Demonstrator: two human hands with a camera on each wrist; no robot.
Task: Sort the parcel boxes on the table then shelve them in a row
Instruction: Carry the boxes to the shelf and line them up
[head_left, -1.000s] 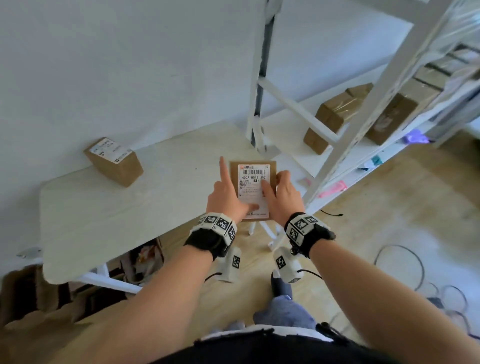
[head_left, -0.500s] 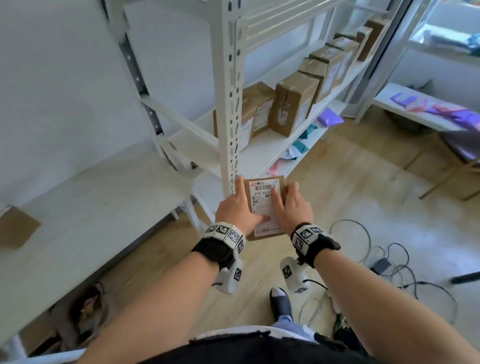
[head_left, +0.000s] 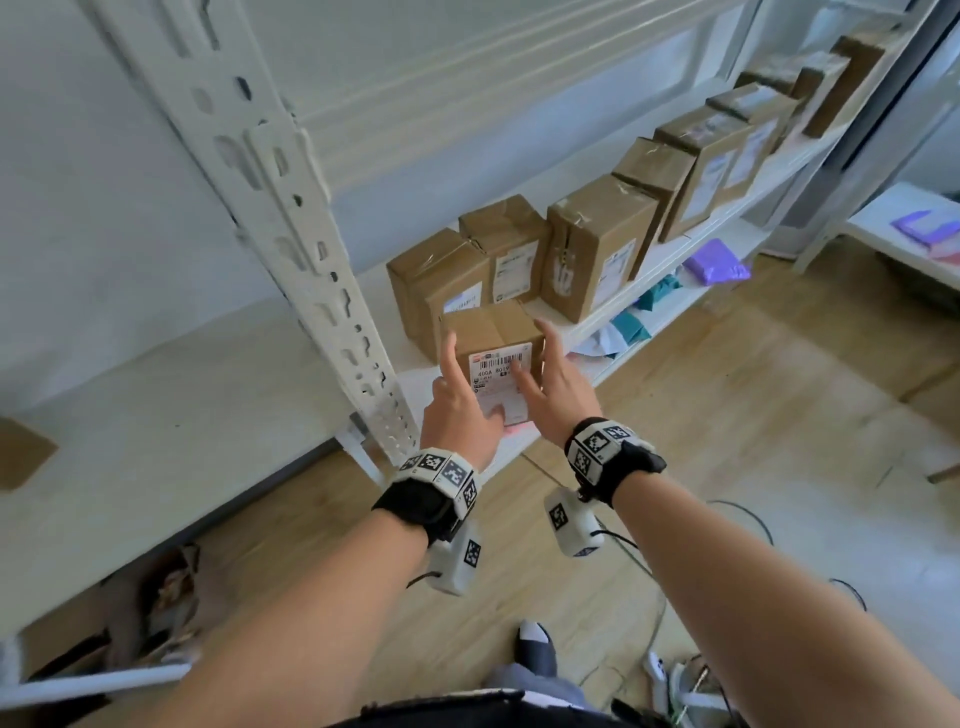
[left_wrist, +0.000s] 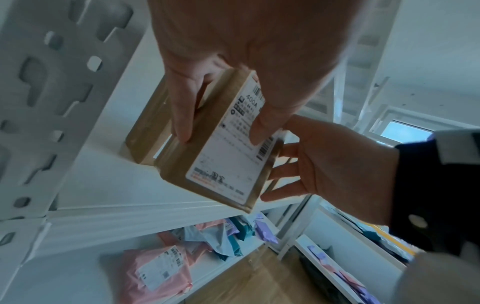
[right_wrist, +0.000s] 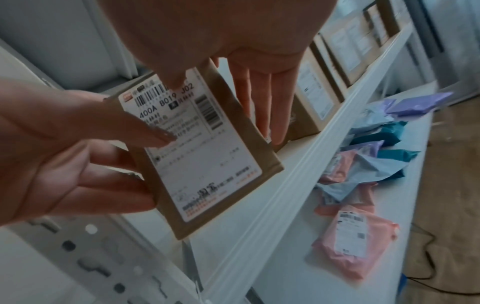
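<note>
The white metal shelving unit (head_left: 291, 218) rises just ahead of and to the left of the hands, and its middle shelf board (head_left: 675, 249) runs away to the right and forward of them, carrying a row of parcel boxes (head_left: 597, 244) standing upright with labels facing out. The pale table (head_left: 156, 405) lies off to the left of the left arm, with one more brown box (head_left: 21, 457) at its far left edge, well apart from both hands. Between the hands is the held parcel box (head_left: 493, 353), its labelled face turned back toward the person and its long axis running up and down in the head view, tilted slightly. The left hand (head_left: 460, 410) grasps its left side, thumb laid on the label and index finger stretched up along the edge; the right hand (head_left: 553, 387) grasps the right side, thumb on the barcode and fingers flat along the far face (the wrist views show those fingers straight, not curled). The box sits at the near end of the row, just in front of the first standing box (head_left: 436, 286), with the shelf edge under or just beyond it; whether it touches the board cannot be told. The open slot appears to lie forward and slightly left of the hands, and both hands are about equally near to it, so the placement likely calls for a short push away with the box kept upright.
</note>
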